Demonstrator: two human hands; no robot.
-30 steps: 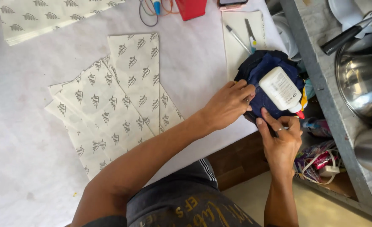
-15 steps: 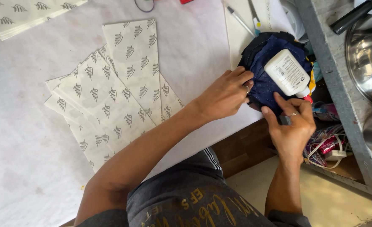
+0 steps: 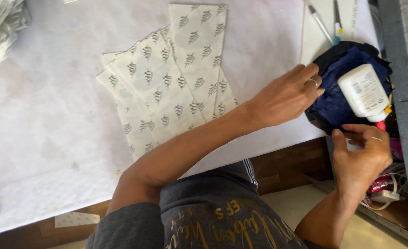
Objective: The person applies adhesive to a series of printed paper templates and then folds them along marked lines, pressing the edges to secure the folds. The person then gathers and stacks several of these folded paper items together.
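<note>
Hands at a navy cloth bundle on the counter's right edge.
We see the left hand spread flat on the cloth; the right hand pinches the red tip of the white glue bottle lying on it. Patterned paper pieces lie fanned nearby.

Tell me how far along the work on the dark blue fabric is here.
Cut patterned paper pieces lie fanned on the white table. In hand: the left hand presses the dark blue fabric, while the right hand is at the red tip of the white glue bottle. No glue shows on the fabric yet.
</note>
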